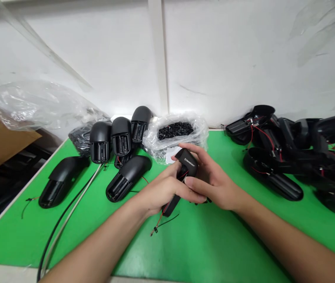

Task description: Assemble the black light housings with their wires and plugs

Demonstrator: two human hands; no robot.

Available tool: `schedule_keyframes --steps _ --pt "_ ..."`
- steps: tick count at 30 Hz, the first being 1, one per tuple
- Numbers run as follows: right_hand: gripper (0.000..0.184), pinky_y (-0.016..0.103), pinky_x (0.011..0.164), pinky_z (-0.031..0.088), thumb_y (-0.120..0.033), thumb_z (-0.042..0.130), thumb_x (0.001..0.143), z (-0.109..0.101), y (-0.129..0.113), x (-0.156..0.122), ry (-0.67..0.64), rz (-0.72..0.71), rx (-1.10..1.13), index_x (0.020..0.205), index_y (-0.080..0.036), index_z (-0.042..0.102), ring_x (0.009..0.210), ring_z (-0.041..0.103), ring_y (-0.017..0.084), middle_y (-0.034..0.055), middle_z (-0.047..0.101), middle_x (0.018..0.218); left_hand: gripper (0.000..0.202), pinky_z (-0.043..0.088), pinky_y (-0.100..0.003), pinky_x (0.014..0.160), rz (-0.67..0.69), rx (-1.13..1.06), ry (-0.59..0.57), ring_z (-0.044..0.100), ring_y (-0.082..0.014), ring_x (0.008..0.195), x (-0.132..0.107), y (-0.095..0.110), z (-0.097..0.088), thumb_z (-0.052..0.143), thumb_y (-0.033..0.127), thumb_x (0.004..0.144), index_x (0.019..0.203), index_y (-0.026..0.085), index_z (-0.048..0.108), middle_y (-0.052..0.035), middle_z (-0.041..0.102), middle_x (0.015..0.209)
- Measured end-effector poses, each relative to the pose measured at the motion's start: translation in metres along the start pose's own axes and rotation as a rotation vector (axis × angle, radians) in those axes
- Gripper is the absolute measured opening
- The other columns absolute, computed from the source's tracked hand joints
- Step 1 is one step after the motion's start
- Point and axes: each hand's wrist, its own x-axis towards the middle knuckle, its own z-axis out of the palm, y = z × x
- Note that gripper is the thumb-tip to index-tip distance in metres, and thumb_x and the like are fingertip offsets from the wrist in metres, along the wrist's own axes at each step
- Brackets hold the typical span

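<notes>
Both of my hands meet around a black plastic housing [187, 159] with small white lettering, over the middle of the green table. My left hand [169, 184] has its fingers curled in against the near side of it. My right hand [211, 177] grips the far end, with the index finger stretched over the top and the thumb pressing on the side. Red and black wires run out of the housing's lower end to a small metal contact [154, 230]. What lies between the fingers is partly hidden.
Behind the hands stands a clear plastic bag [152, 137] of small black parts [175, 130]. Several black housings with battery slots [120, 179] lie at the left. Open shells with red wires [273, 173] are heaped at the right. Cables [67, 218] cross the left side of the green table [214, 247].
</notes>
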Motion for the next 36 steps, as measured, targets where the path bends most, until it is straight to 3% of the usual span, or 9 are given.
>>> schedule_keyframes --steps 4,11,17,20,23,28,32,36 --pt "0.069 0.042 0.112 0.050 -0.028 0.070 0.102 0.003 0.000 -0.001 0.017 -0.002 0.013 0.162 -0.041 0.038 0.137 0.054 0.025 0.0062 0.058 0.128 0.051 0.048 -0.024 0.079 0.005 -0.023 -0.008 0.065 -0.0122 0.085 0.001 -0.001 0.000 0.086 0.004 0.062 0.108 0.017 0.069 0.0029 0.068 0.084" --pt "0.068 0.038 0.112 0.050 -0.029 0.071 0.102 0.003 -0.003 0.000 0.014 0.010 0.039 0.161 -0.042 0.040 0.135 0.054 0.022 0.0049 0.059 0.129 0.053 0.050 -0.023 0.077 0.018 0.006 0.024 0.066 -0.0120 0.085 0.000 -0.003 0.001 0.086 0.005 0.062 0.110 0.016 0.067 0.0019 0.070 0.089" --pt "0.068 0.040 0.113 0.050 -0.027 0.074 0.099 -0.004 -0.002 0.003 -0.029 0.013 0.253 0.159 -0.039 0.045 0.120 0.062 0.020 0.0057 0.060 0.134 0.053 0.055 -0.021 0.089 0.049 0.046 -0.124 0.067 -0.0123 0.104 -0.003 0.004 -0.009 0.093 0.016 0.073 0.120 0.016 0.068 -0.0040 0.072 0.113" --pt "0.070 0.038 0.107 0.052 -0.029 0.075 0.097 -0.006 -0.004 0.004 0.008 0.030 0.292 0.160 -0.039 0.046 0.120 0.061 0.021 0.0061 0.059 0.135 0.063 0.056 -0.020 0.070 -0.019 -0.021 -0.091 0.066 -0.0102 0.081 -0.005 0.006 -0.017 0.094 0.020 0.071 0.126 0.017 0.063 -0.0015 0.068 0.098" --pt "0.071 0.036 0.102 0.053 -0.033 0.076 0.096 -0.007 -0.005 0.005 0.045 0.048 0.265 0.161 -0.038 0.047 0.118 0.060 0.021 0.0061 0.059 0.138 0.066 0.049 -0.022 0.048 -0.083 -0.059 -0.057 0.055 -0.0087 0.054 -0.005 0.005 -0.020 0.093 0.024 0.069 0.125 0.018 0.058 0.0029 0.058 0.081" --pt "0.074 0.039 0.102 0.052 -0.037 0.076 0.094 -0.007 -0.005 0.005 0.054 0.062 0.250 0.162 -0.037 0.046 0.115 0.061 0.023 0.0066 0.060 0.133 0.062 0.048 -0.017 0.048 -0.077 -0.102 -0.044 0.058 -0.0075 0.055 -0.002 0.004 -0.018 0.093 0.021 0.066 0.118 0.017 0.058 0.0027 0.058 0.080" --pt "0.076 0.037 0.104 0.052 -0.031 0.077 0.095 -0.008 -0.004 0.004 0.022 0.032 0.248 0.162 -0.036 0.044 0.117 0.060 0.021 0.0060 0.060 0.131 0.064 0.053 -0.019 0.047 -0.092 -0.105 -0.066 0.059 -0.0089 0.054 -0.001 0.004 -0.020 0.093 0.021 0.067 0.120 0.017 0.057 0.0021 0.058 0.078" --pt "0.073 0.030 0.090 0.055 -0.029 0.075 0.097 -0.010 -0.003 0.004 0.016 0.033 0.225 0.162 -0.039 0.044 0.106 0.061 0.018 0.0053 0.059 0.124 0.071 0.058 -0.026 0.044 -0.136 -0.111 -0.083 0.059 -0.0124 0.052 0.000 0.005 -0.025 0.094 0.027 0.065 0.124 0.018 0.053 0.0017 0.058 0.076"
